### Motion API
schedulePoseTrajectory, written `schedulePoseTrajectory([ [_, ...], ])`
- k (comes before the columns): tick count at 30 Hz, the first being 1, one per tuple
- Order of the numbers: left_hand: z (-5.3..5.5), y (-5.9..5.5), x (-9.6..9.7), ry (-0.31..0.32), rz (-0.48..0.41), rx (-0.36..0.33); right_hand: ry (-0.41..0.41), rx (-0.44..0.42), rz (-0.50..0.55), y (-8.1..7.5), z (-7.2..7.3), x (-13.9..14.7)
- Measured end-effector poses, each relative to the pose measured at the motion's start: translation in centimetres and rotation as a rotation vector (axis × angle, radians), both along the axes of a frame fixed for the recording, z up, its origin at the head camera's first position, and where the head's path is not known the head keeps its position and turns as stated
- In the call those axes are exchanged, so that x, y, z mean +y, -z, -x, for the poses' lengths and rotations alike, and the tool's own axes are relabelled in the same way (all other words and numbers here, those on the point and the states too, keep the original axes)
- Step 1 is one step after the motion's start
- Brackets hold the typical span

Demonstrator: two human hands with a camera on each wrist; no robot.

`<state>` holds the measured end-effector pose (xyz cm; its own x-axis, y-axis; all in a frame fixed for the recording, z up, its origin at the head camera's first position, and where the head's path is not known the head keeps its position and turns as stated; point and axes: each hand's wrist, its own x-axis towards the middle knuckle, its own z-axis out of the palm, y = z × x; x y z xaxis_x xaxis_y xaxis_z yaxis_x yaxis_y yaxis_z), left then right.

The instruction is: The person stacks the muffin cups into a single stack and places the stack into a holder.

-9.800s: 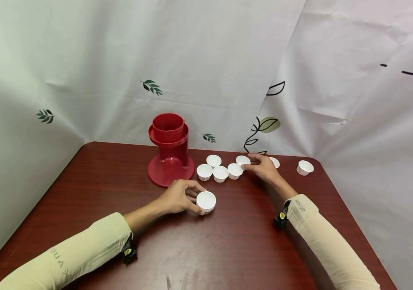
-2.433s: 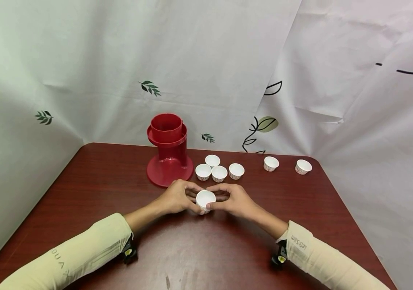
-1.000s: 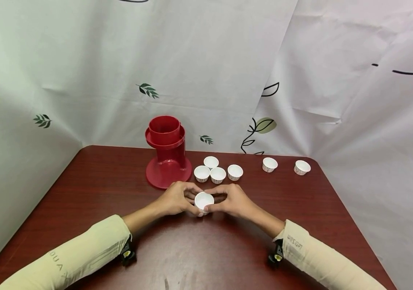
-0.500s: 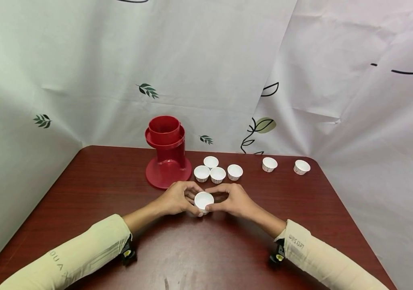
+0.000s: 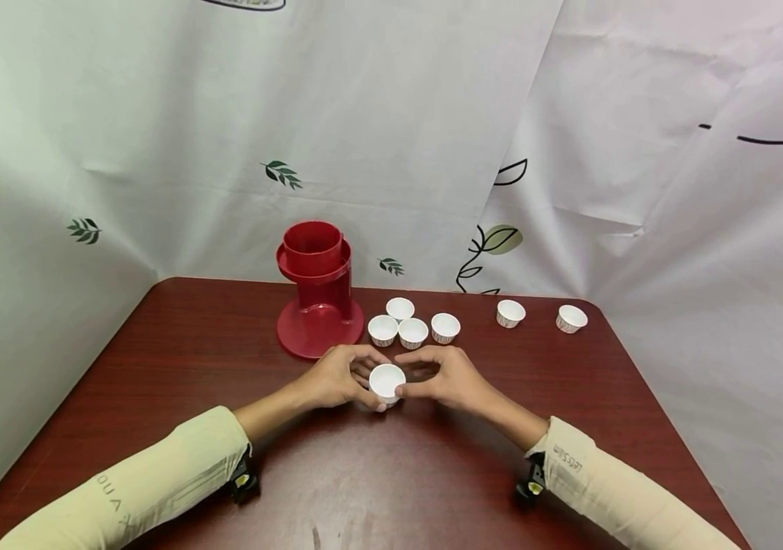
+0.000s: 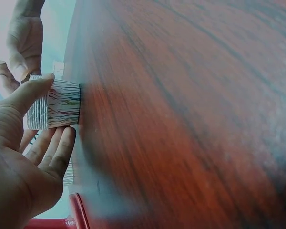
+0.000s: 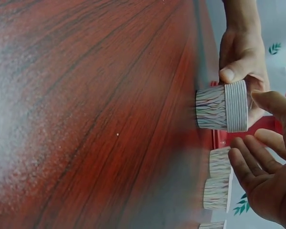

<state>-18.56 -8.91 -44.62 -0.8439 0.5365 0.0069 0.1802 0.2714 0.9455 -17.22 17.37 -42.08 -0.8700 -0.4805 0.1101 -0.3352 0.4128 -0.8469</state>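
A stack of nested white paper baking cups (image 5: 386, 380) stands upright on the table in front of me. My left hand (image 5: 338, 377) grips it from the left, thumb at the near side and fingers behind. In the left wrist view several tightly layered rims show on the stack (image 6: 62, 104), above a streaky coloured pattern. My right hand (image 5: 454, 379) is at the stack's right side with thumb and fingers spread. In the right wrist view its thumb tip is right at the top rim of the stack (image 7: 214, 109), and the other fingers (image 7: 248, 162) extend apart from it.
Three baking cups (image 5: 413, 332) sit close together behind the stack, with another cup (image 5: 445, 327) just right of them. Two more, a cup (image 5: 511, 313) and a cup (image 5: 571, 318), stand at the back right. A red plastic stand (image 5: 320, 328) is at the back left.
Since the oldest frame, my right hand has come from the back row to the stack, and one back-row cup is gone from there. Just now its fingers have spread slightly away rightward. The left hand stays.
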Motion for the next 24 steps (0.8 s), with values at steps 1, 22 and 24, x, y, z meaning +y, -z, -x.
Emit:
schedulePoseTrajectory([
  [1, -0.03, 0.0, 0.0, 0.001, -0.001, 0.002, 0.0, 0.003, 0.003, 0.01, -0.01, 0.03],
  [22, -0.33, -0.15, 0.16, -0.03, 0.01, -0.018, 0.035, -0.034, 0.045, -0.42, 0.05, 0.48],
  [24, -0.34, -0.17, 0.2, -0.033, -0.002, -0.024, 0.035, -0.038, 0.047, -0.49, 0.09, 0.52],
])
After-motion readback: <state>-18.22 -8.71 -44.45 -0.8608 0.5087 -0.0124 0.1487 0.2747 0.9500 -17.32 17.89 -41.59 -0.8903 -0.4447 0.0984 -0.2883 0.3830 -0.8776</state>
